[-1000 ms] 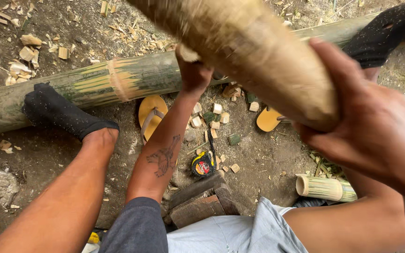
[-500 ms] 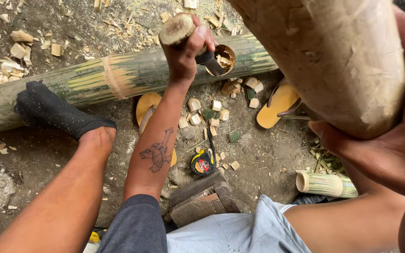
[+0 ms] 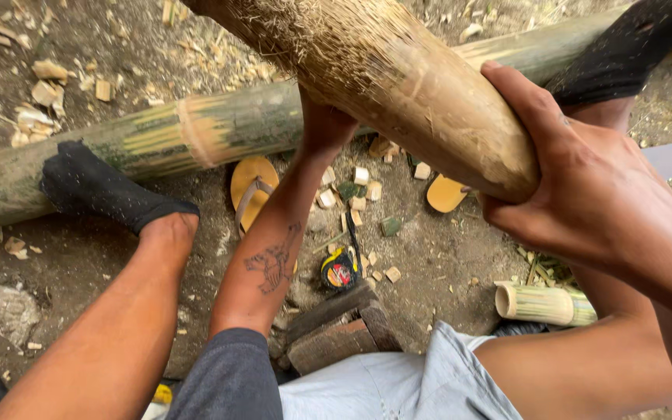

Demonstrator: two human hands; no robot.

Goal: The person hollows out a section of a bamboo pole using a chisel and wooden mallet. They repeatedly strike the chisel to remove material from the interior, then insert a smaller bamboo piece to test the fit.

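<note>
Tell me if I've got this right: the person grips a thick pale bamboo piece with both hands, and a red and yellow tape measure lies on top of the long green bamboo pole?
Not quite. The head view shows the tape measure lying on the dirt ground near the wooden block, not on the long green bamboo pole. The rest holds: the right hand and left hand grip the thick pale bamboo piece.

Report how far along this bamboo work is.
Done: cut bamboo chips litter the ground, and a short cut bamboo section lies by the right leg. In hand: the right hand grips a thick, frayed wooden club and the left hand reaches under it. Left: the long green bamboo pole lies whole under both feet.
</note>
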